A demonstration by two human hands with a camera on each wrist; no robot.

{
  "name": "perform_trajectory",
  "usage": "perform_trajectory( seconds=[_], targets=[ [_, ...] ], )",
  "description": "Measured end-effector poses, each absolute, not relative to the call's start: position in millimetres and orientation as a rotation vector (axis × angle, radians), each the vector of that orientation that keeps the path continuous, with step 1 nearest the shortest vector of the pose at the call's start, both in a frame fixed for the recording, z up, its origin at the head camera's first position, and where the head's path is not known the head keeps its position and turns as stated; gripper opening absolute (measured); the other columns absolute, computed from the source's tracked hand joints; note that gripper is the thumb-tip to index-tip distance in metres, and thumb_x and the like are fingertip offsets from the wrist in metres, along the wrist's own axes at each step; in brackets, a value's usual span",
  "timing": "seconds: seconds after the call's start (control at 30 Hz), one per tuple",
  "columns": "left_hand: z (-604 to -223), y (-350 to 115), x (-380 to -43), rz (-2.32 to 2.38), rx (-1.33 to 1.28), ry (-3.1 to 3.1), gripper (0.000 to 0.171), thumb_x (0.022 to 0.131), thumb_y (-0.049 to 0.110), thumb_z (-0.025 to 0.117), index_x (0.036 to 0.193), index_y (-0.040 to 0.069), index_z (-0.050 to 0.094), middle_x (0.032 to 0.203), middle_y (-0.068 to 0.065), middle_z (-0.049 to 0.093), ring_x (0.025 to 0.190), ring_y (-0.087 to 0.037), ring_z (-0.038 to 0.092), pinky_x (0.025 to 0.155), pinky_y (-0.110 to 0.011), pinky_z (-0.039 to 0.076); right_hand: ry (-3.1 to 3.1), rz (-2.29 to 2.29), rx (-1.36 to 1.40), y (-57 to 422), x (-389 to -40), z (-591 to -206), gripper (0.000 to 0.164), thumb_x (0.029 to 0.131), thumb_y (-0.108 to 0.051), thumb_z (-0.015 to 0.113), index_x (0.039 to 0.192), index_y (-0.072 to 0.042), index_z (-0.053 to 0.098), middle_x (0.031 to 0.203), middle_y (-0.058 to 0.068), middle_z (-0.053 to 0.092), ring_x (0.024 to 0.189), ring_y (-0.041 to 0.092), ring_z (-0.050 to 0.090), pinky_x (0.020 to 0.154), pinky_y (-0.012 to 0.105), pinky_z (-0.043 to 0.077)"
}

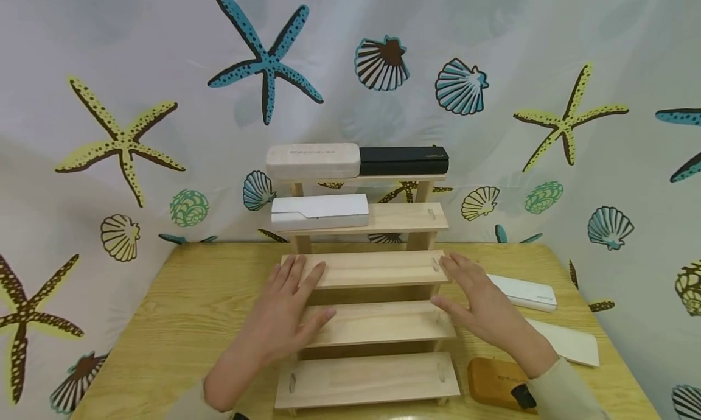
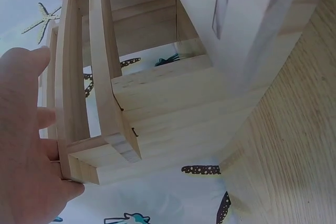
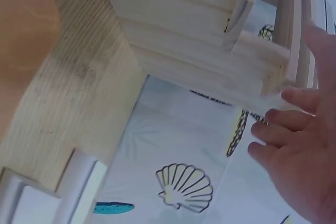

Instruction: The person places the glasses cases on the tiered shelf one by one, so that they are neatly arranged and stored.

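Two bare hands are seen in the lower half of the head view. No ring, watch or glove is worn on the left hand [image 1: 285, 319], and its forearm is left uncovered down to the lower edge of the frame. The right hand [image 1: 484, 307] is likewise kept bare, but its wrist is covered by a pale, cream-coloured sleeve [image 1: 564, 389] at the lower right. A small black piece [image 1: 524, 397] is seen at the cuff.

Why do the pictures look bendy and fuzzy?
Head view: sharp and evenly lit, but the wide lens curves the table edges. Left wrist view: the wooden shelf is tilted, and the left hand is soft. Right wrist view: the right hand is blurred.
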State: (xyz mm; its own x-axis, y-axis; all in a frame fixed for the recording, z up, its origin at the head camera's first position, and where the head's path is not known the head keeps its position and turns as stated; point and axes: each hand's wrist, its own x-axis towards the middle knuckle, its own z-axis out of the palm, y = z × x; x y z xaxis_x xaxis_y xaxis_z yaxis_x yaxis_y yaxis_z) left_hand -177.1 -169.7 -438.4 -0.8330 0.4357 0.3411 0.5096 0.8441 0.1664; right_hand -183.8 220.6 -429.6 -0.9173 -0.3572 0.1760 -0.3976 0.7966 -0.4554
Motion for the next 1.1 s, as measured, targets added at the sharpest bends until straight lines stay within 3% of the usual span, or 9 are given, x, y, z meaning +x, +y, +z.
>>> perform_trajectory(
  seconds=[0.17,0.3,0.43,0.57,0.67,0.73,0.8,0.9,1.1],
  targets=[
    [-438.7,-168.8,-176.1,-0.339,-0.724,-2.737,0.08,0.102,0.057,0.06,0.166,0.016,0.035,0.169,-0.03,0.028,0.158,-0.05,0.025,0.13,-0.062,0.018,-2.637,0.832,0.622,243.8,-178.5,-439.4,0.063,0.095,-0.026,0.081,0.149,-0.004,0.059,0.153,0.021,0.058,0.138,0.044,0.058,0.103,0.061,0.054],
    [-440.9,-168.4,-176.4,-0.312,-0.726,-2.741,0.078,0.103,0.059,0.057,0.166,0.019,0.035,0.17,-0.03,0.026,0.159,-0.05,0.023,0.13,-0.063,0.016,-2.534,0.857,0.507,260.4,-169.7,-445.3,0.045,0.088,-0.018,0.087,0.13,-0.009,0.075,0.13,0.012,0.076,0.117,0.033,0.074,0.091,0.049,0.063],
    [-442.7,-166.9,-176.7,-0.303,-0.73,-2.737,0.078,0.103,0.059,0.056,0.166,0.02,0.035,0.171,-0.03,0.024,0.159,-0.05,0.022,0.13,-0.063,0.014,-2.673,1.026,0.286,280.1,-154.8,-445.1,0.04,0.095,-0.033,0.081,0.132,-0.02,0.074,0.133,0.004,0.075,0.115,0.01,0.071,0.095,0.038,0.061],
    [-443.1,-165.6,-176.5,-0.31,-0.734,-2.73,0.078,0.102,0.059,0.058,0.166,0.02,0.037,0.171,-0.03,0.024,0.16,-0.05,0.021,0.131,-0.062,0.015,-2.799,1.177,0.09,303.5,-139.7,-447.9,0.05,0.098,-0.044,0.076,0.142,-0.023,0.066,0.142,0.004,0.068,0.112,-0.017,0.054,0.099,0.022,0.053],
    [-442.8,-165.0,-176.3,-0.321,-0.731,-2.728,0.078,0.102,0.058,0.059,0.166,0.02,0.037,0.171,-0.03,0.024,0.16,-0.05,0.021,0.131,-0.062,0.014,-2.857,1.204,-0.034,319.9,-129.8,-455.7,0.057,0.096,-0.048,0.076,0.146,-0.022,0.063,0.146,0.007,0.065,0.108,-0.024,0.047,0.102,0.027,0.055],
    [-442.9,-165.1,-176.4,-0.323,-0.727,-2.724,0.077,0.102,0.058,0.059,0.165,0.02,0.038,0.171,-0.03,0.024,0.16,-0.049,0.021,0.131,-0.062,0.014,-2.891,1.192,-0.092,329.1,-123.7,-462.8,0.06,0.095,-0.05,0.076,0.146,-0.022,0.063,0.147,0.008,0.065,0.113,-0.013,0.057,0.104,0.038,0.057],
    [-443.1,-165.5,-176.6,-0.322,-0.724,-2.718,0.076,0.102,0.057,0.059,0.165,0.02,0.039,0.17,-0.03,0.025,0.16,-0.049,0.022,0.131,-0.062,0.014,-2.918,1.198,-0.124,337.5,-117.9,-470.5,0.062,0.096,-0.049,0.076,0.148,-0.019,0.062,0.148,0.012,0.063,0.122,0.007,0.064,0.105,0.05,0.055],
    [-443.9,-166.4,-177.0,-0.321,-0.724,-2.709,0.075,0.102,0.056,0.059,0.165,0.019,0.04,0.17,-0.031,0.026,0.16,-0.05,0.022,0.13,-0.063,0.015,-2.955,1.25,-0.195,348.0,-110.4,-480.4,0.065,0.096,-0.048,0.076,0.15,-0.016,0.059,0.152,0.016,0.06,0.134,0.04,0.059,0.105,0.054,0.055],
    [-445.5,-166.6,-177.3,-0.329,-0.733,-2.68,0.074,0.102,0.056,0.059,0.163,0.019,0.042,0.169,-0.03,0.028,0.158,-0.05,0.025,0.13,-0.063,0.017,-3.065,1.302,-0.374,359.8,-103.0,-493.1,0.079,0.093,-0.059,0.074,0.155,-0.015,0.054,0.162,0.02,0.049,0.143,0.049,0.049,0.107,0.06,0.052]
  ],
)
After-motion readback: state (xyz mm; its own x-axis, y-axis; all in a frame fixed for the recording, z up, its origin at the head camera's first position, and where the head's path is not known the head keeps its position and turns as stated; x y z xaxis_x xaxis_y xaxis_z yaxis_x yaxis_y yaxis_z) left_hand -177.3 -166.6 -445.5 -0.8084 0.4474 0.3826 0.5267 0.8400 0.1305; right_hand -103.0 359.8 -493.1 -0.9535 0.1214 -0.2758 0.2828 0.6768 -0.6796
